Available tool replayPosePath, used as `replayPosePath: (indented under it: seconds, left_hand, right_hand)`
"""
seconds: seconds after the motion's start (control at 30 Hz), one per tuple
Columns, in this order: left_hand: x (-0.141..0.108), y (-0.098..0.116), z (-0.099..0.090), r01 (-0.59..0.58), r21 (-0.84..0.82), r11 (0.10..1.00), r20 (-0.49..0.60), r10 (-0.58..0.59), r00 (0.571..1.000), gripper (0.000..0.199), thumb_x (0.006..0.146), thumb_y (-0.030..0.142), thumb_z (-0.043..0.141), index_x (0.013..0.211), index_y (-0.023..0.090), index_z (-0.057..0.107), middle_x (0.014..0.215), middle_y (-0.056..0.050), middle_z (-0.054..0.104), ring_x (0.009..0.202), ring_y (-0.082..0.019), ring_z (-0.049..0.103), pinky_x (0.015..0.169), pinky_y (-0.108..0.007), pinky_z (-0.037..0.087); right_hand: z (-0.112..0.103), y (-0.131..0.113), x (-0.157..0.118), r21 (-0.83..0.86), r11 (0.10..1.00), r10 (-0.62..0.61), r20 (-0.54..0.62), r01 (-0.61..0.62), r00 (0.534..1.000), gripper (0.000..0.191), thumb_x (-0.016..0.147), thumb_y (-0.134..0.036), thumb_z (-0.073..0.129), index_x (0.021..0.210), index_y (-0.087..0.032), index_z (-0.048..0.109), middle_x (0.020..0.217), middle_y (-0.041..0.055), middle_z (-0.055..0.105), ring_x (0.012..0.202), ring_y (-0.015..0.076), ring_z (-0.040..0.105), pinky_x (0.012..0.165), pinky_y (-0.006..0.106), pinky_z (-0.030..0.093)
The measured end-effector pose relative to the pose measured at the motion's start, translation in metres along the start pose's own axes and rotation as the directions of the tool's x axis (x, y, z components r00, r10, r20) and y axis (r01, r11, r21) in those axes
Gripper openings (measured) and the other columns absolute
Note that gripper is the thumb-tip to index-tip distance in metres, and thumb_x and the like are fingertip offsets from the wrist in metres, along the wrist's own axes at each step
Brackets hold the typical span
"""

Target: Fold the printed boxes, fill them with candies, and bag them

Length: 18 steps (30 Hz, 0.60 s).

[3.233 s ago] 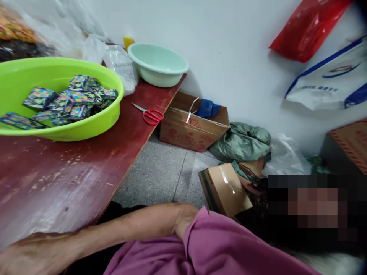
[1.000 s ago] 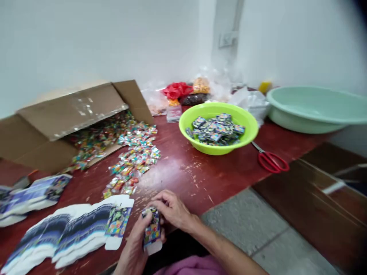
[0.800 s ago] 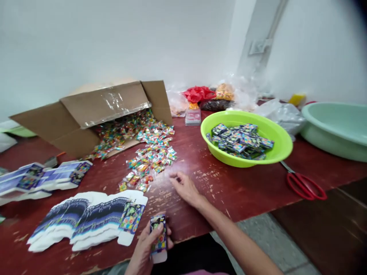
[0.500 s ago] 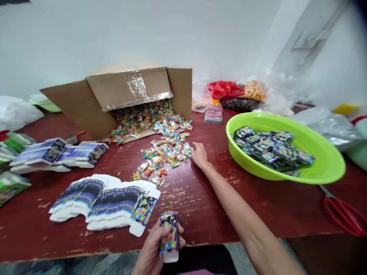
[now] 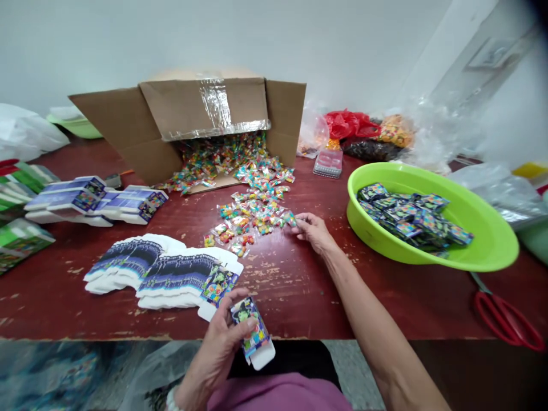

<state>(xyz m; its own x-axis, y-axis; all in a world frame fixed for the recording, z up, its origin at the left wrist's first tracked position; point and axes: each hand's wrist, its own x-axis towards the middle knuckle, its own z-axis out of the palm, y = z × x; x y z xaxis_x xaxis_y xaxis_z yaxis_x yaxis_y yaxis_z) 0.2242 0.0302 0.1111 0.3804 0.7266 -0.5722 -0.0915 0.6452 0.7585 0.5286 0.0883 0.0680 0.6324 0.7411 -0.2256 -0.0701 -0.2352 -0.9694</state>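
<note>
Near the table's front edge, my left hand (image 5: 220,337) grips a small printed candy box (image 5: 252,330), its white end flap hanging out toward me. My right hand (image 5: 314,231) pinches a small clear candy packet (image 5: 289,218) at the right side of the loose packet pile (image 5: 257,214). That pile spills from a cardboard box (image 5: 205,105) lying on its side with its flaps spread. Left of my left hand, a fanned row of flat printed boxes (image 5: 171,277) lies on the table.
A lime-green basin (image 5: 492,240) with several filled boxes stands at right, red-handled scissors (image 5: 505,317) below it. More flattened boxes (image 5: 120,202) lie at left, green ones (image 5: 23,242) beside them. Plastic bags (image 5: 351,125) and a clear tray (image 5: 329,162) sit at the back.
My right hand has drawn slightly back and now pinches a packet. My left hand has tilted the candy box, its open flap turned to the lower right. The view has shifted.
</note>
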Motion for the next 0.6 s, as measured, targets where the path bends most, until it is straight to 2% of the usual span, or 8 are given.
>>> replayPosePath:
  seconds: [0.1,0.23,0.37,0.6]
  left_hand:
    - [0.003,0.003,-0.005,-0.055,0.048,0.997,-0.012,0.056,0.998,0.069,0.056,0.026,0.092,0.119,0.024,0.064,0.095,-0.001,0.068,0.071,-0.014,0.065,0.065,-0.026,0.057]
    - [0.007,0.004,-0.01,-0.091,0.117,0.989,-0.023,0.095,0.995,0.057,0.055,0.026,0.093,0.103,0.02,0.062,0.086,0.001,0.069,0.065,-0.014,0.066,0.053,-0.022,0.055]
    - [0.007,0.004,-0.01,-0.122,0.113,0.986,-0.039,0.127,0.991,0.054,0.055,0.028,0.093,0.09,0.021,0.051,0.072,0.004,0.068,0.058,-0.016,0.066,0.044,-0.024,0.055]
    - [0.009,-0.002,-0.009,-0.093,0.014,0.996,-0.036,0.093,0.995,0.056,0.053,0.02,0.094,0.085,0.02,0.048,0.079,0.002,0.068,0.068,-0.018,0.069,0.051,-0.031,0.062]
  right_hand:
    - [-0.01,0.011,-0.048,0.171,0.984,0.033,0.117,-0.053,0.993,0.036,0.068,-0.033,0.078,0.099,-0.02,0.065,0.081,0.0006,0.071,0.063,0.0123,0.069,0.052,0.02,0.054]
    - [-0.02,0.02,-0.097,0.31,0.944,0.063,0.168,-0.113,0.984,0.042,0.062,-0.036,0.085,0.095,-0.02,0.064,0.076,-0.0005,0.07,0.062,0.0107,0.068,0.054,0.019,0.055]
    - [-0.023,0.02,-0.125,0.417,0.894,0.095,0.18,-0.163,0.979,0.042,0.058,-0.037,0.09,0.088,-0.017,0.068,0.073,0.0007,0.071,0.061,0.0111,0.067,0.052,0.018,0.055]
    - [-0.026,0.016,-0.155,0.392,0.91,0.06,0.2,-0.136,0.978,0.036,0.065,-0.038,0.087,0.091,-0.018,0.072,0.076,0.0004,0.071,0.064,0.0105,0.066,0.054,0.019,0.054]
